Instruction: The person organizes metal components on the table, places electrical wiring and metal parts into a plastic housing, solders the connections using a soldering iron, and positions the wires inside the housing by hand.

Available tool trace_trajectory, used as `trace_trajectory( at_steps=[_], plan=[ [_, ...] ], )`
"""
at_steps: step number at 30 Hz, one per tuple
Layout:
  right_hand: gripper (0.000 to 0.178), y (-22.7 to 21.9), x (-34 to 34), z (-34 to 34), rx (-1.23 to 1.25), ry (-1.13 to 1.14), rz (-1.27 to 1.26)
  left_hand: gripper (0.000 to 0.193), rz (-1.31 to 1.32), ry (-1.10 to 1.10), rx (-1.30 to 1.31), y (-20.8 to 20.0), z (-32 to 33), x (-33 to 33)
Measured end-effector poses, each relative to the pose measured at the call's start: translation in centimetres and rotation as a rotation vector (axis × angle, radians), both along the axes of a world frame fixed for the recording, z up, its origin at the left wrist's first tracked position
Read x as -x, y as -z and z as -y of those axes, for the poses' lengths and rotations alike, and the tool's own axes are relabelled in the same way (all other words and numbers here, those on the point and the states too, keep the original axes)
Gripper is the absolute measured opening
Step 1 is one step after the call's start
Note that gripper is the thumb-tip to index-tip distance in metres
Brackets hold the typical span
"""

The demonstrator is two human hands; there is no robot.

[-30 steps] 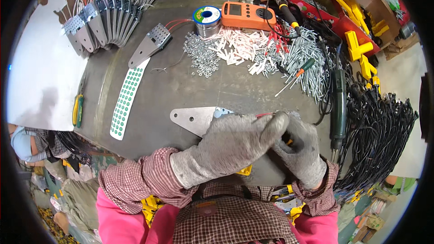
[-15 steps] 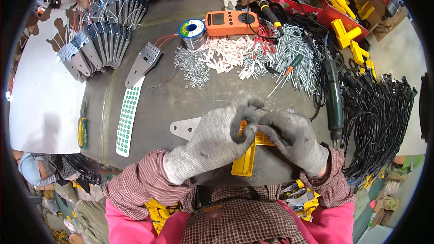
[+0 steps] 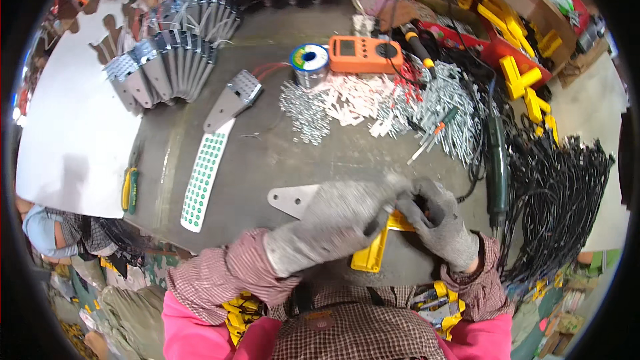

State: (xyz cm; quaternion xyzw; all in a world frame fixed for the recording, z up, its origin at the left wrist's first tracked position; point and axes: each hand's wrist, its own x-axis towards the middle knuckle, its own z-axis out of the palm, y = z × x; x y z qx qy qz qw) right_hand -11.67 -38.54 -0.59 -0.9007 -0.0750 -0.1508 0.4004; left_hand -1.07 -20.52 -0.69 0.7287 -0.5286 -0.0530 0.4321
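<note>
My left hand [image 3: 340, 220], in a grey knit glove, reaches across above a yellow T-shaped plastic housing [image 3: 369, 257]; motion smears its fingertips. Close against it, my gloved right hand [image 3: 440, 220] has its fingers curled in; what they hold, if anything, is too small to make out. Both hands cover the upper part of the housing, which lies on the grey table near its front edge. From under my left hand sticks out a grey metal plate [image 3: 291, 200] with holes.
Ahead lie nuts [image 3: 307, 110], white sleeves [image 3: 357, 100], screws [image 3: 448, 110], a solder spool [image 3: 310, 67] and an orange multimeter [image 3: 363, 55]. A green electric screwdriver [image 3: 496, 173] and black cables [image 3: 553, 193] are at right. A green-dotted sticker sheet [image 3: 203, 180] and pliers [image 3: 130, 187] lie left.
The view has shifted, so the table things sit further right and mostly lower. My left hand's fingers have moved from a pinch over the housing toward my right hand's fingertips.
</note>
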Motion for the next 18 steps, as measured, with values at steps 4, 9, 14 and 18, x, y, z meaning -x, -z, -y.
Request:
trace_trajectory(
  at_steps=[4,9,14,18],
  plan=[
    [0.016,0.4,0.1,0.4,-0.172,0.069,-0.106,0.043,0.403,-0.104,-0.090,-1.7,-1.8,-0.5],
    [0.024,-2.9,-1.5,2.0,-0.785,0.202,-0.229,0.035,0.308,-0.492,-0.303,-0.6,-12.1,-9.4],
    [0.047,-2.5,-9.7,11.4,0.270,0.303,0.106,0.022,-0.222,-0.359,-0.015,-1.8,-11.2,-8.8],
    [0.043,-1.4,-16.5,11.6,0.252,0.201,-0.028,0.032,-0.633,-0.009,0.084,-5.8,-5.4,-4.8]
  ],
)
